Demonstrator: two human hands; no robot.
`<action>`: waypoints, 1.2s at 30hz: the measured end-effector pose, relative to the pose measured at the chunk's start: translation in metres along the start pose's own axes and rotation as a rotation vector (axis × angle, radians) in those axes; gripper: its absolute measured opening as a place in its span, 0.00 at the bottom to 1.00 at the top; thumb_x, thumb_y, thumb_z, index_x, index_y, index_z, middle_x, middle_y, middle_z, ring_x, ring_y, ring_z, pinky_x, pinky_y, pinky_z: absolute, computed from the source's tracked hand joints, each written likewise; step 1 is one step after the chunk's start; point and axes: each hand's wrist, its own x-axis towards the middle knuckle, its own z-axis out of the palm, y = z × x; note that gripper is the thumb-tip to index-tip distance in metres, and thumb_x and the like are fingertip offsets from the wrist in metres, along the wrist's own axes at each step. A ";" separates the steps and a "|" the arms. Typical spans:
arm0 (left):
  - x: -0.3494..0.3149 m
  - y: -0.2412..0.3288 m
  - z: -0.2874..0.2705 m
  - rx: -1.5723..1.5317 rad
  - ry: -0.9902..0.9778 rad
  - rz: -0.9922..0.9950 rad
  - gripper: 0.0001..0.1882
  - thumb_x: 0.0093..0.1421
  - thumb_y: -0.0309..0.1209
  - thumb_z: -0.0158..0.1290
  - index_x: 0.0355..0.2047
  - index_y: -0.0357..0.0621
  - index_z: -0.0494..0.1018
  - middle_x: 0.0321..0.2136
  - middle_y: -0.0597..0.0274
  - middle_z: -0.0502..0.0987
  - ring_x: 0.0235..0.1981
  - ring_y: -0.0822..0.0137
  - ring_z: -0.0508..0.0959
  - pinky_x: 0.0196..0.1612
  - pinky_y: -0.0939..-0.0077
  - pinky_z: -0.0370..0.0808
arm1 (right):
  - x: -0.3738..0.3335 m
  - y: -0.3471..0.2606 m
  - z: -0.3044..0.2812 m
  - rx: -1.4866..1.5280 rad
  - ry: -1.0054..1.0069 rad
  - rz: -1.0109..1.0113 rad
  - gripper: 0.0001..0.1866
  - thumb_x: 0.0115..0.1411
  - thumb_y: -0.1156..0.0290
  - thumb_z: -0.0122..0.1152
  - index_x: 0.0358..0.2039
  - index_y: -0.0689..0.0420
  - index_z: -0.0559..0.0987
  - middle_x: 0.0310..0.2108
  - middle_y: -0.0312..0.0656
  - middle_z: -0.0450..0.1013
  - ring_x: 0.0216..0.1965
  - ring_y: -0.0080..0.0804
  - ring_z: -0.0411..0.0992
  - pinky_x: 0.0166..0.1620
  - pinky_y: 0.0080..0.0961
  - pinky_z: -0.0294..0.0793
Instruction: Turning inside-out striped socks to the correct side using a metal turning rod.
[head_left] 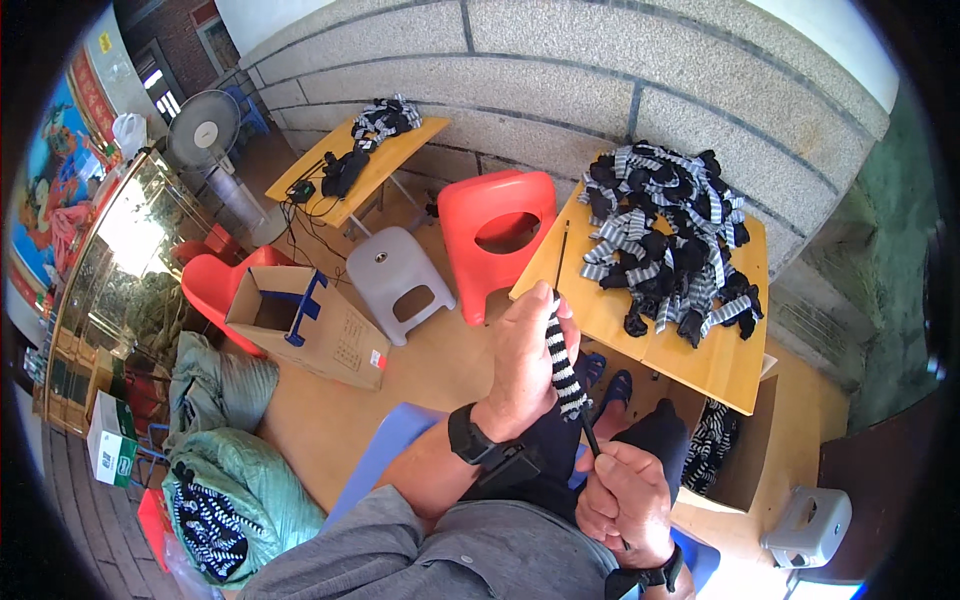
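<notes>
home sock workshop | sock heaps | wooden tables | stuffed sacks

Striped sock: upper end hidden inside left hand. Thin rod: lower part buried in right hand. Cardboard box under table: mostly covered, contents unclear. Small items on far table too tiny to identify.

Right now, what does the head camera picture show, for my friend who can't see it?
A person's left hand grips a black-and-white striped sock stretched over a thin black rod held by the right hand. Ahead, a wooden table holds a pile of matching striped socks.
</notes>
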 end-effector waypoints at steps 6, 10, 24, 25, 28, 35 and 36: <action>0.005 -0.002 -0.013 0.096 -0.119 0.007 0.19 0.68 0.47 0.47 0.31 0.43 0.68 0.17 0.66 0.70 0.18 0.78 0.68 0.22 0.83 0.64 | 0.006 -0.002 -0.001 0.024 -0.004 0.033 0.12 0.68 0.72 0.41 0.34 0.65 0.71 0.09 0.30 0.52 0.06 0.17 0.49 0.11 0.18 0.51; 0.006 -0.004 -0.014 0.126 -0.121 0.025 0.16 0.68 0.44 0.47 0.32 0.44 0.68 0.17 0.66 0.69 0.17 0.76 0.68 0.21 0.82 0.64 | 0.011 0.001 -0.005 0.016 -0.019 0.029 0.11 0.69 0.72 0.41 0.36 0.65 0.71 0.10 0.32 0.53 0.08 0.19 0.49 0.12 0.20 0.51; -0.003 -0.010 -0.010 0.083 -0.179 -0.060 0.11 0.68 0.39 0.46 0.34 0.46 0.65 0.20 0.67 0.70 0.19 0.79 0.67 0.24 0.82 0.64 | 0.033 0.004 -0.005 0.061 -0.020 -0.064 0.13 0.69 0.70 0.43 0.32 0.65 0.72 0.09 0.31 0.51 0.06 0.19 0.48 0.11 0.20 0.50; -0.004 -0.013 -0.009 0.059 -0.153 -0.057 0.11 0.69 0.40 0.46 0.34 0.47 0.65 0.20 0.68 0.69 0.19 0.79 0.66 0.23 0.83 0.64 | 0.036 0.006 -0.005 0.060 -0.020 -0.066 0.13 0.69 0.70 0.43 0.32 0.65 0.72 0.09 0.31 0.51 0.06 0.19 0.48 0.11 0.20 0.50; -0.007 -0.017 -0.007 0.027 -0.154 -0.042 0.11 0.69 0.40 0.45 0.34 0.48 0.64 0.20 0.68 0.68 0.19 0.80 0.65 0.23 0.83 0.63 | 0.044 0.016 -0.010 -0.048 -0.050 -0.168 0.13 0.69 0.70 0.43 0.32 0.64 0.74 0.08 0.32 0.52 0.06 0.20 0.48 0.11 0.20 0.51; -0.005 0.003 -0.011 -0.059 -0.281 -0.082 0.09 0.67 0.36 0.47 0.39 0.44 0.65 0.24 0.56 0.73 0.22 0.66 0.73 0.28 0.73 0.72 | 0.053 0.022 -0.024 0.113 -0.227 -0.201 0.14 0.69 0.67 0.46 0.33 0.64 0.74 0.09 0.30 0.52 0.06 0.20 0.49 0.11 0.20 0.51; -0.001 0.005 -0.012 -0.165 -0.339 -0.058 0.13 0.66 0.37 0.47 0.45 0.42 0.66 0.31 0.49 0.77 0.26 0.59 0.77 0.31 0.69 0.75 | 0.053 0.020 -0.025 0.209 -0.291 -0.167 0.14 0.69 0.66 0.47 0.34 0.65 0.74 0.09 0.29 0.52 0.06 0.19 0.50 0.11 0.20 0.51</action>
